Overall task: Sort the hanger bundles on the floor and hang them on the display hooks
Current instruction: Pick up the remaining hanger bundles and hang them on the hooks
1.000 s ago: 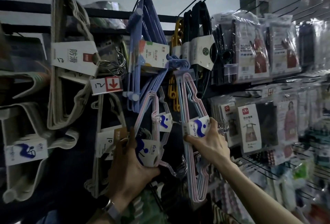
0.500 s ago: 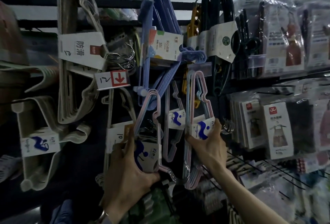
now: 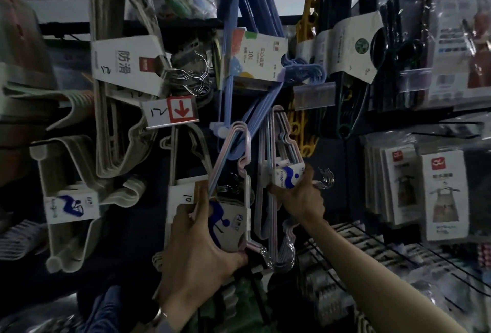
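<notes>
My left hand point(image 3: 196, 250) grips a pink hanger bundle point(image 3: 233, 173) by its white and blue paper band, low in the middle of the display wall. Its top loop points up toward the blue hangers. My right hand point(image 3: 300, 194) grips a second pink and blue hanger bundle point(image 3: 276, 146) at its band, just right of the first. This bundle's top reaches a black display hook point(image 3: 287, 111) under a price rail; whether it rests on the hook is unclear. Metal hooks point(image 3: 325, 180) of the hangers stick out beside my right fingers.
Beige hanger bundles point(image 3: 117, 109) hang at left, with a red-arrow price tag point(image 3: 172, 112) beside them. Blue hangers point(image 3: 249, 48) and black hangers point(image 3: 345, 40) hang above. Bagged aprons point(image 3: 438, 194) fill the hooks at right. Wire hooks point(image 3: 372, 242) jut out low right.
Both bundles have risen against the display. The right bundle's top has moved up to the black hook under the price rail. The view has moved closer.
</notes>
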